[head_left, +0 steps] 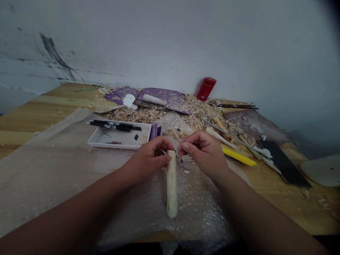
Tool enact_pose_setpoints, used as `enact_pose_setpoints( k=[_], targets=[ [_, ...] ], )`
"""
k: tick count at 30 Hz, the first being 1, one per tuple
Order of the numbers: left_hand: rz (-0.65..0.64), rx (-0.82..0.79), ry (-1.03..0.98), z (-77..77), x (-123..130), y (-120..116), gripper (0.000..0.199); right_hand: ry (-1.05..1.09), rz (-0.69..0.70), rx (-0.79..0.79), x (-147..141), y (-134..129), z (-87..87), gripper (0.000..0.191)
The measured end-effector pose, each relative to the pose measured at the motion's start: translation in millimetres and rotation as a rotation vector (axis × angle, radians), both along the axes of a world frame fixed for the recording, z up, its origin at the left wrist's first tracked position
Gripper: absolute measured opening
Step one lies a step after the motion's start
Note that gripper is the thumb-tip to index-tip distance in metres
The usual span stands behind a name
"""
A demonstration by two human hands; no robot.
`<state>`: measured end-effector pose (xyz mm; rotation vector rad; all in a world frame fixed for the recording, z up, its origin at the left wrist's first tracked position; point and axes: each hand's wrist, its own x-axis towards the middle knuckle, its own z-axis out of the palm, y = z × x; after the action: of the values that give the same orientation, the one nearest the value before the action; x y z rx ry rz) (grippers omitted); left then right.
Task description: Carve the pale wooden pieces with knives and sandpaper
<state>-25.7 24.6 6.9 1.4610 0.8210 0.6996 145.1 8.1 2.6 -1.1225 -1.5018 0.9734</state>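
A pale, rough-carved stick [171, 187] of wood or bone lies lengthwise on clear bubble wrap [196, 209], its upper end between my hands. My left hand [151, 157] is curled just left of that end, its fingertips pinching a thin pale sliver [163, 152]. My right hand [203, 152] is just right of the stick, its fingers pinching a small thin object [180, 156], partly hidden by the fingers. Neither hand clearly touches the stick.
A white tray [117, 140] holds black-handled tools. Wood shavings [196, 109] are heaped beyond it, around purple sheets [162, 99] and a red canister [206, 89]. Long metal rods, a yellow bar [238, 156] and a black board [283, 163] lie to the right. A white wall stands behind.
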Motion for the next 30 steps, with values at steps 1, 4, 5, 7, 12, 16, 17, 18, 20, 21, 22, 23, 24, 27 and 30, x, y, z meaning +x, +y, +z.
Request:
enact_pose_setpoints(
  k=[1, 4, 5, 7, 12, 16, 17, 18, 20, 21, 22, 23, 24, 27, 30],
  targets=[
    [0.012, -0.021, -0.012, 0.2, 0.2, 0.1, 0.015, 0.023, 0.014, 0.009, -1.0, -1.0, 0.3, 0.012],
    [0.045, -0.077, -0.042, -0.3, 0.2, 1.5, 0.019, 0.023, 0.031, 0.076, -3.0, -3.1, 1.4, 0.012],
    [0.051, -0.098, -0.061, -0.8, 0.2, 1.9, 0.020, 0.016, 0.032, 0.097, -3.2, -3.4, 1.6, 0.012],
    [0.055, -0.146, -0.117, -2.1, 0.5, 1.8, 0.021, 0.016, 0.028, 0.113, -3.2, -3.8, 1.5, 0.012],
    [0.071, -0.337, -0.305, -5.9, 4.7, -5.3, 0.026, 0.057, 0.021, 0.071, -1.7, -3.9, -0.6, 0.013],
    [0.120, -0.470, -0.372, -8.3, 9.4, -10.6, 0.027, 0.065, 0.001, 0.040, -0.3, -2.8, -0.9, 0.013],
    [0.122, -0.487, -0.375, -8.7, 10.1, -11.1, 0.026, 0.070, -0.003, 0.031, -0.1, -2.5, -0.7, 0.013],
    [0.117, -0.502, -0.372, -8.9, 10.6, -11.3, 0.025, 0.078, -0.002, 0.022, 0.0, -2.2, -0.5, 0.013],
    [0.098, -0.519, -0.354, -9.0, 10.7, -11.4, 0.020, 0.099, 0.015, 0.012, -0.3, -2.1, 0.0, 0.013],
    [0.089, -0.520, -0.345, -8.8, 10.5, -11.5, 0.018, 0.110, 0.026, 0.014, -0.6, -2.2, 0.3, 0.012],
    [0.083, -0.518, -0.339, -8.4, 10.1, -11.6, 0.017, 0.119, 0.037, 0.019, -1.0, -2.4, 0.6, 0.012],
    [0.080, -0.513, -0.336, -8.0, 9.6, -11.9, 0.016, 0.127, 0.042, 0.024, -1.5, -2.7, 0.9, 0.011],
    [0.078, -0.506, -0.334, -7.4, 9.2, -12.2, 0.016, 0.133, 0.044, 0.028, -2.0, -3.1, 1.2, 0.011],
    [0.066, -0.481, -0.328, -5.9, 8.3, -13.2, 0.015, 0.130, 0.035, 0.031, -3.2, -3.9, 2.3, 0.010],
    [0.035, -0.466, -0.307, -5.7, 8.3, -13.9, 0.016, 0.103, 0.017, 0.033, -3.5, -4.5, 2.5, 0.011]
  ],
)
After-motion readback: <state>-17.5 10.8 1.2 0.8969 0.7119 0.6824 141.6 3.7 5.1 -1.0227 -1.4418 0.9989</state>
